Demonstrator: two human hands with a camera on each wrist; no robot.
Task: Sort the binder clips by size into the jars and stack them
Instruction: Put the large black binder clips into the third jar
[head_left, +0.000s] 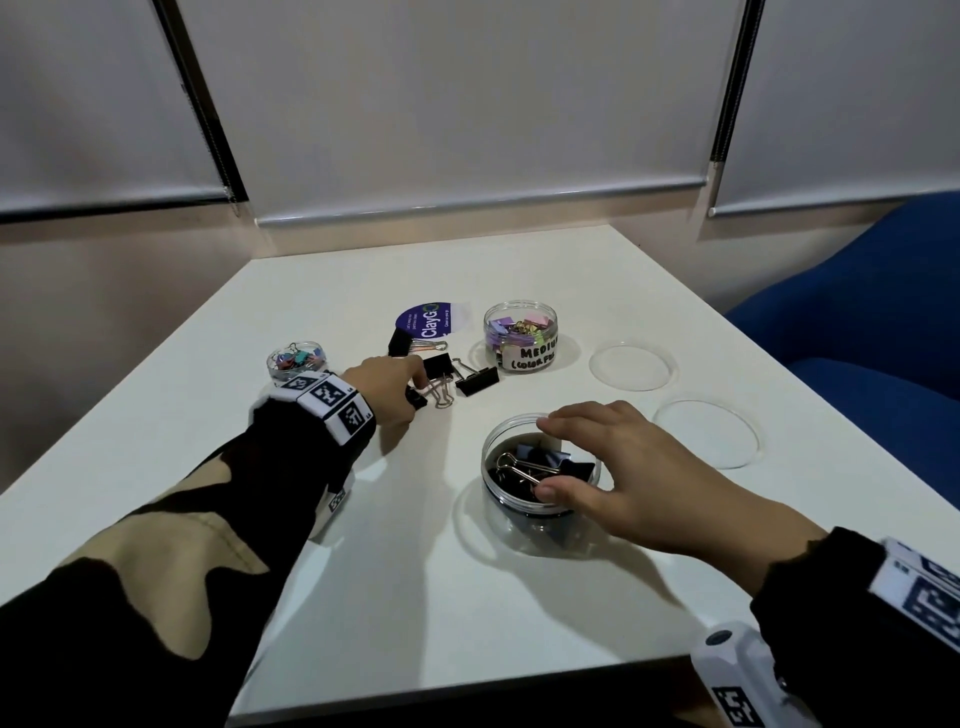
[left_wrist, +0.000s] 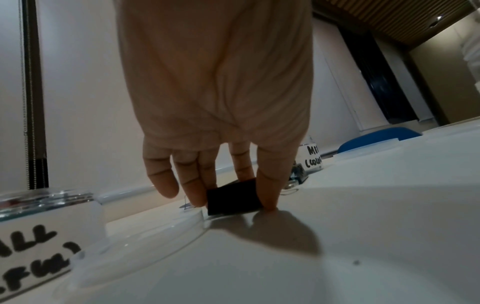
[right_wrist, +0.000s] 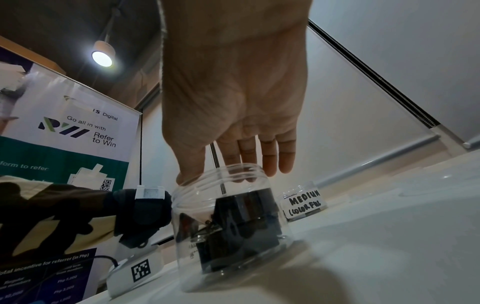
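Fingers of the left hand pinch a large black binder clip that rests on the tabletop, thumb on one side and fingers on the other. Two more loose black clips lie just beyond it, near a round sticker.

Right hand spans the rim of the open jar of black clips, thumb on the near edge and fingertips on the far edge, steadying it.

Medium jar of pastel clips and small jar of coloured clips stand uncapped. Two clear lids lie on the tabletop to the right.

Likely hazards:
- The wire handles of the pinched clip appear to lie against a neighbouring clip, so a lift could drag that one along.
- The right hand partly covers the jar mouth, so the incoming clip could strike it or catch on the handles already piled inside.
- A hard drop could tip the light jar.
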